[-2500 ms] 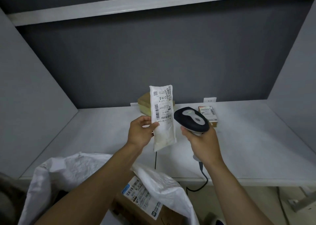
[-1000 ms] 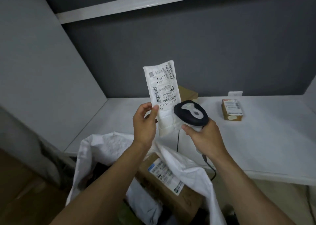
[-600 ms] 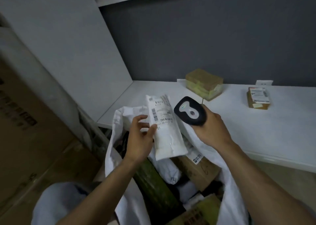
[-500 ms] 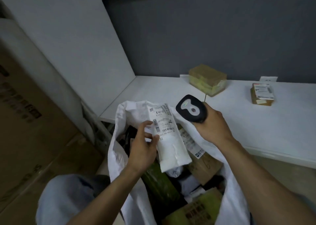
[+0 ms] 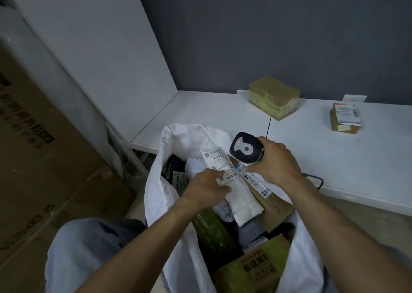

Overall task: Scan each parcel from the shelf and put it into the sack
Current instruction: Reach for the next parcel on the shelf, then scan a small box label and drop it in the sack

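Grey back wall and a white shelf fill the background. Below the shelf's front edge stands a white woven sack with its mouth open. The white parcel lies slanted in that mouth, label up, with its lower end resting on the goods inside and its upper end raised toward the sack's far rim. The left hand grasps it at the left edge, thumb on the label face and fingers over the edge, though blur softens the fingertips. The right hand is clenched round the handle of a black scanner with a grey top, held just above and to the right of the parcel's upper end. Its black cable loops on the shelf behind the wrist.

Under the parcel in the sack sit a brown carton with a long barcode label, a green wrapped packet and a yellow-green carton with dark print. The dark and pale soft packets around them are hard to tell apart. On the shelf, well apart from the hands, a box wrapped in yellowish tape stands by the back wall. A smaller brown box with a white label lies to its right. Large cardboard cartons stack up at the far left, beside the white side panel. A knee in pale blue cloth shows at the bottom left, just beside the sack
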